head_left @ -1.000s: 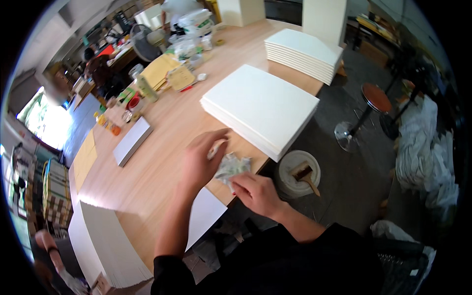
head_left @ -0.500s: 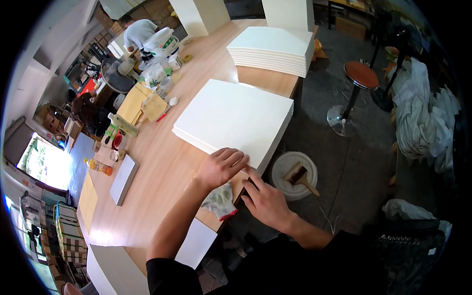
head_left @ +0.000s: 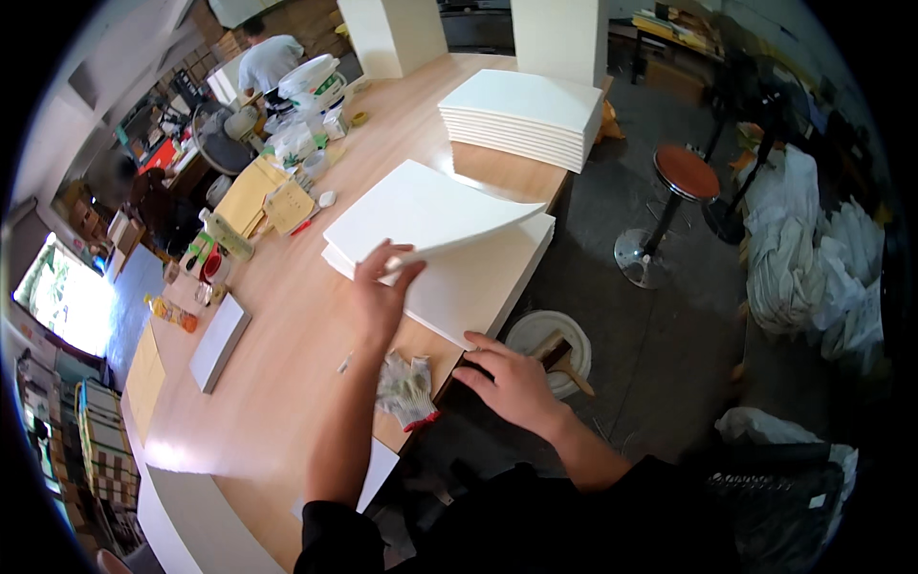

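Left hand (head_left: 381, 295) with a raised corner of white sheets (head_left: 421, 203) in grip

Left hand (head_left: 380, 304) and right hand (head_left: 518, 388) are bare; behind each, uncovered forearm (head_left: 342, 435), then black sleeve (head_left: 339, 538) of a black top (head_left: 545, 526).

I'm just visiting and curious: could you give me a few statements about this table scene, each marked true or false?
1. The left hand holds up the edge of the top white layer. True.
2. The right hand grips a bottle. False: the right hand is empty, near the lower stack's corner.
3. A red-cuffed glove lies on the table. True.
4. The stool seat is green. False: the seat is reddish brown.
5. A brush is at the round white tub. True.
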A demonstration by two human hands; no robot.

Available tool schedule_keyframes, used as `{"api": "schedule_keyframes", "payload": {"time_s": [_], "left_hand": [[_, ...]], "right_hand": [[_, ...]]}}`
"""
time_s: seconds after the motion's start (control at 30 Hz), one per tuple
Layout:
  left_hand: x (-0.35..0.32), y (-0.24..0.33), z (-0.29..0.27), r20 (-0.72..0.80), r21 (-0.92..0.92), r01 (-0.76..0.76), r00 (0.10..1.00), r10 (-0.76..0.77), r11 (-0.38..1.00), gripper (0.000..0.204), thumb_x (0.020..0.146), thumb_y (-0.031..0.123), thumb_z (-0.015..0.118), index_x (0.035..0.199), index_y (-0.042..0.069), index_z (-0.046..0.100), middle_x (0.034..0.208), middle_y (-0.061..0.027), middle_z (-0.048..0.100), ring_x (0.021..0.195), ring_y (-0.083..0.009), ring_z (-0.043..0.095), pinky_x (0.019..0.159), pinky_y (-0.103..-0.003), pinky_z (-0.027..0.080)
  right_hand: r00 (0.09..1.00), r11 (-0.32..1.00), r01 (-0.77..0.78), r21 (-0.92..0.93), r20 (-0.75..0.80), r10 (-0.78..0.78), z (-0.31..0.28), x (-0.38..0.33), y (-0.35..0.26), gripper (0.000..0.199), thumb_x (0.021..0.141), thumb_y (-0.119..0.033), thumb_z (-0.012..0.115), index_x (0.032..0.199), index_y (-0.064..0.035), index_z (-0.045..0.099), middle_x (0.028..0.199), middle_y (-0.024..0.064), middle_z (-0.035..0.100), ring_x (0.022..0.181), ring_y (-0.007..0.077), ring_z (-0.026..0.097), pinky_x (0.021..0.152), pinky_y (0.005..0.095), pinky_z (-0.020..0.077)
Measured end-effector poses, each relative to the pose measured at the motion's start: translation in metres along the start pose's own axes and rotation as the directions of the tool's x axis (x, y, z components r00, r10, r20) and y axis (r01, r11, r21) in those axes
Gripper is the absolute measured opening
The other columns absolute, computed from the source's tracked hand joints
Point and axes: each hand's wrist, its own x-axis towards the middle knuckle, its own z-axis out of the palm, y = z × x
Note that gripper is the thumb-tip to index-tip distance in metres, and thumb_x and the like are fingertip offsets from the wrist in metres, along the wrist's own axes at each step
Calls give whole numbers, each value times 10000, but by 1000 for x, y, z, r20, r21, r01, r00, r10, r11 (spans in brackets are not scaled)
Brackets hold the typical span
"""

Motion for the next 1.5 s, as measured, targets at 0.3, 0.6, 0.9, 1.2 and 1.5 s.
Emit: {"api": "schedule_keyframes", "payload": {"time_s": [0.3, 0.6, 0.9, 1.2, 1.5], "left_hand": [[-66, 20, -216, 283, -254, -105, 943, 177, 962, 253, 891, 47, 818, 1139, 38, 770, 1424, -172, 677, 1493, -321, 485, 1219, -454, 405], [-307, -14, -323, -259, -769, 200, 770, -583, 607, 541, 1125, 437, 526, 1315, -51, 661, 1376, -155, 675, 1230, -224, 669, 1017, -338, 557], [-350, -56, -319, -205, -478, 713, 477, -855, 513, 304, 1031, 289, 703, 964, -5, 742, 877, -93, 743, 745, -153, 695, 647, -299, 554], [-351, -52, -320, -366, -189, 822, 450, -815, 538, 300, 948, 232, 780, 793, -18, 721, 647, -70, 667, 559, -134, 618, 500, -303, 458], [-423, -20, -274, -599, 226, 696, 651, -466, 682, 253, 899, 104, 775, 1127, -4, 751, 1261, -173, 713, 1189, -379, 653, 988, -457, 533]], "right_hand": [[760, -170, -614, 771, 635, 138, 0, 4, 7, 632, 1091, -414, 511, 1497, 70, 495, 1294, 246, 712, 880, 263, 755, 573, 286, 522], [617, 232, -739, 633, 774, -146, 135, 56, -87, 467, 1035, -85, 558, 1469, 80, 507, 1291, 142, 705, 1103, 178, 706, 997, 317, 555], [530, 715, -589, 376, 848, -9, 191, 60, -73, 373, 1055, -176, 651, 1350, 52, 642, 1005, 25, 761, 729, 29, 624, 602, 196, 477], [638, 769, -531, 357, 765, 86, 198, 45, -79, 368, 1052, -219, 698, 1325, 27, 677, 851, -25, 730, 557, -15, 512, 433, 168, 347], [664, 886, -388, 252, 743, 80, 191, 49, -86, 366, 1048, -228, 691, 1276, 58, 700, 840, -5, 712, 665, 32, 560, 560, 219, 413]]}}
